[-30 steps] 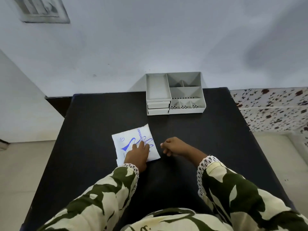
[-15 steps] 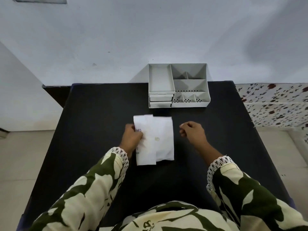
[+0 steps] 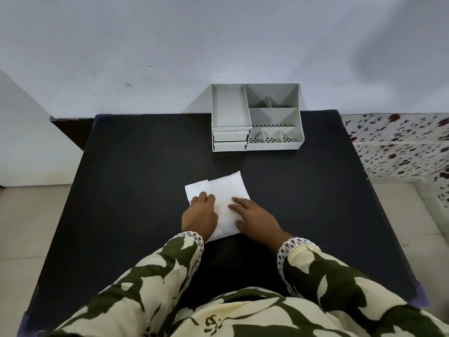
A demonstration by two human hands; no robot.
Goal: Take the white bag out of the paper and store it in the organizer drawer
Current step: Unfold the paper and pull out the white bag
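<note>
While the white paper packet (image 3: 224, 190) lies flat mid-counter (image 3: 136, 166), left hand (image 3: 199, 215) curls on its left edge, right hand (image 3: 255, 217) presses flat; organizer (image 3: 255, 117) sits behind, drawers closed.

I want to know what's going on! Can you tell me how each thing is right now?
Paper packet: lying flat on the black table, plain side up.
Left hand: resting on the packet's left part.
Right hand: fingers flat on the packet.
Organizer: compartments empty.
Organizer drawers: both shut.
</note>
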